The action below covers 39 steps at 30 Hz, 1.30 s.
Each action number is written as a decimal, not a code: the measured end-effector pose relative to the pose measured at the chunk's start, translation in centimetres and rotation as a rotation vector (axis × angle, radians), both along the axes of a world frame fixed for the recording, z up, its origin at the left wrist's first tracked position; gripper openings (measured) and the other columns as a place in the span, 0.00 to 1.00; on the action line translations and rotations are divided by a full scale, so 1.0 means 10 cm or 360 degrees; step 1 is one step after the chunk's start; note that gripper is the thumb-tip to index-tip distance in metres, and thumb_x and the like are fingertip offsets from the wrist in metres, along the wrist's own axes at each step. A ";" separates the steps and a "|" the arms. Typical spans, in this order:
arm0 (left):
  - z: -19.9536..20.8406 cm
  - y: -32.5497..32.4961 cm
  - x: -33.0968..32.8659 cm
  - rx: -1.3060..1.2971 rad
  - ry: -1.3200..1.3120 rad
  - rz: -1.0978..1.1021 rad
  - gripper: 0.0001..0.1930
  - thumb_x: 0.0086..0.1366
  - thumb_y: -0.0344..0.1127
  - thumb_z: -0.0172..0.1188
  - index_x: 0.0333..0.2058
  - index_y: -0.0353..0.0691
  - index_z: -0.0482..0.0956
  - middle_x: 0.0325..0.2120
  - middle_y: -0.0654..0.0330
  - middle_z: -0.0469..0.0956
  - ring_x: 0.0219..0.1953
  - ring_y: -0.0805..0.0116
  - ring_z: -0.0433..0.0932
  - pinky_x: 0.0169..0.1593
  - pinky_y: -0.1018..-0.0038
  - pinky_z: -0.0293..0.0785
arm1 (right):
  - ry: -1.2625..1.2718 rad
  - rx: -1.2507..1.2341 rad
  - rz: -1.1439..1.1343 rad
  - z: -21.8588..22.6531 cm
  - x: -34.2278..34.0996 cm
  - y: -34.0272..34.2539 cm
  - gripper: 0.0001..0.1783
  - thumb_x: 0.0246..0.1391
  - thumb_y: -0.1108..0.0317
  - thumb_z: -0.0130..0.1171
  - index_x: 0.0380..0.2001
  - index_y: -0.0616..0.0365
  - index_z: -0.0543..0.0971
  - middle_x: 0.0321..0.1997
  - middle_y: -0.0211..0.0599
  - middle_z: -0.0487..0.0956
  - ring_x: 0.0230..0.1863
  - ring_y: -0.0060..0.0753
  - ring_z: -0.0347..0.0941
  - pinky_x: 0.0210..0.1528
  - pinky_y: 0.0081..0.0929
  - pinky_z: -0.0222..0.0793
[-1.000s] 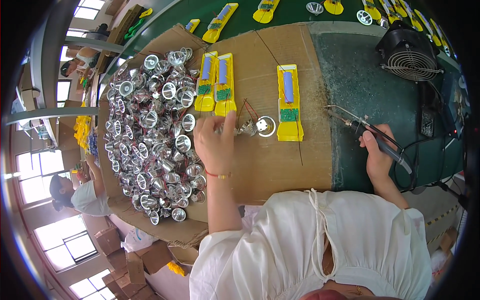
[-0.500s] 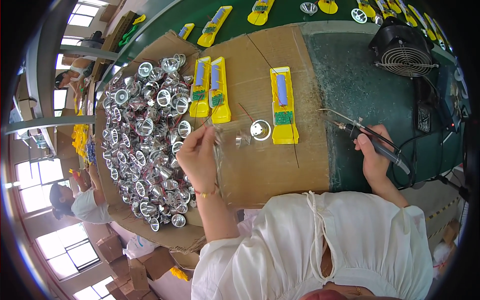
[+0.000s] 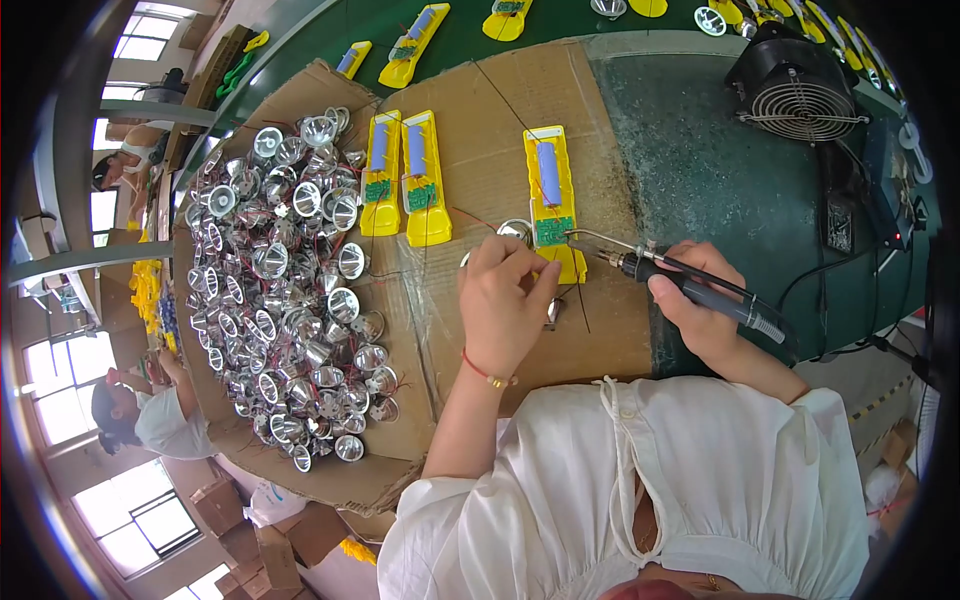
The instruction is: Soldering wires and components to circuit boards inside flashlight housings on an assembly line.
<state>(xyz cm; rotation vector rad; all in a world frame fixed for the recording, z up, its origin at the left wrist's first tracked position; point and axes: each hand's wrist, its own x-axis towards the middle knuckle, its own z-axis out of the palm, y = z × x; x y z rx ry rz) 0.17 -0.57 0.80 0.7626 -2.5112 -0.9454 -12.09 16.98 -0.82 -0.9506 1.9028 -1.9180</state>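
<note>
My right hand [image 3: 712, 305] grips a soldering iron [image 3: 690, 283] with a thin bent tube fixed alongside it. Its tip end reaches the right edge of a green circuit board [image 3: 550, 230]. That board sits in a yellow casing [image 3: 568, 268] with a blue cylindrical cell [image 3: 549, 175] above it and dark wires at both ends. Just left of the casing's lower end, my left hand [image 3: 505, 305] is closed in a pinch; what lies between its fingertips is hidden. A silver reflector [image 3: 514, 230] shows partly behind these fingers, and another shiny piece [image 3: 552, 313] peeks out beside them.
Many silver reflectors with red wires [image 3: 300, 270] pile up on cardboard [image 3: 460, 365] at left. Two more yellow casings [image 3: 428, 228] lie beside the pile. A black fan [image 3: 800, 105] stands at back right, with cables near it. Further casings line the far side.
My left hand has moved right, from beside the pile to the casing. My right hand has brought the soldering iron left, onto the circuit board's edge. The view has shifted slightly.
</note>
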 end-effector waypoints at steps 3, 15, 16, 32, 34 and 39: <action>-0.02 -0.03 -0.03 -0.0073 -0.0054 -0.0008 0.04 0.48 0.33 0.64 0.19 0.42 0.78 0.25 0.63 0.71 0.28 0.64 0.69 0.34 0.68 0.62 | 0.0080 0.0045 -0.0025 -0.02 0.01 -0.02 0.08 0.44 0.72 0.63 0.25 0.62 0.73 0.20 0.30 0.72 0.20 0.16 0.66 0.21 0.16 0.60; -0.02 -0.04 -0.08 -0.0010 -0.0084 0.0034 0.04 0.48 0.33 0.64 0.19 0.43 0.78 0.23 0.64 0.71 0.27 0.65 0.69 0.33 0.68 0.61 | -0.0102 0.0083 -0.0030 -0.01 0.06 -0.02 0.07 0.46 0.72 0.62 0.24 0.61 0.73 0.20 0.28 0.72 0.20 0.14 0.65 0.22 0.15 0.60; -0.02 -0.05 -0.08 -0.0022 -0.0075 0.0031 0.04 0.47 0.33 0.64 0.19 0.43 0.78 0.23 0.64 0.70 0.27 0.65 0.69 0.33 0.68 0.60 | -0.0189 0.0063 -0.0050 0.01 0.07 -0.01 0.07 0.47 0.73 0.61 0.26 0.62 0.72 0.20 0.28 0.73 0.20 0.14 0.66 0.22 0.15 0.61; -0.02 -0.04 -0.09 -0.0039 -0.0047 0.0062 0.06 0.47 0.33 0.64 0.17 0.43 0.77 0.21 0.65 0.69 0.26 0.65 0.69 0.32 0.69 0.59 | -0.0382 0.0018 -0.0155 0.01 0.00 0.05 0.07 0.49 0.74 0.59 0.29 0.62 0.71 0.21 0.31 0.74 0.22 0.15 0.69 0.25 0.15 0.64; 0.01 -0.04 -0.09 0.0030 -0.0123 0.0074 0.06 0.48 0.34 0.64 0.19 0.42 0.77 0.21 0.64 0.70 0.26 0.65 0.69 0.33 0.67 0.61 | -0.0393 0.0022 -0.0159 0.01 0.00 0.06 0.07 0.49 0.74 0.59 0.29 0.62 0.71 0.21 0.31 0.74 0.23 0.15 0.69 0.25 0.15 0.64; 0.13 -0.08 -0.07 0.0147 0.0081 0.0350 0.08 0.51 0.36 0.63 0.27 0.39 0.75 0.27 0.61 0.73 0.34 0.63 0.72 0.43 0.61 0.63 | -0.0383 -0.0016 -0.0175 -0.02 -0.02 0.08 0.07 0.49 0.73 0.59 0.29 0.62 0.71 0.21 0.31 0.74 0.22 0.16 0.69 0.24 0.14 0.64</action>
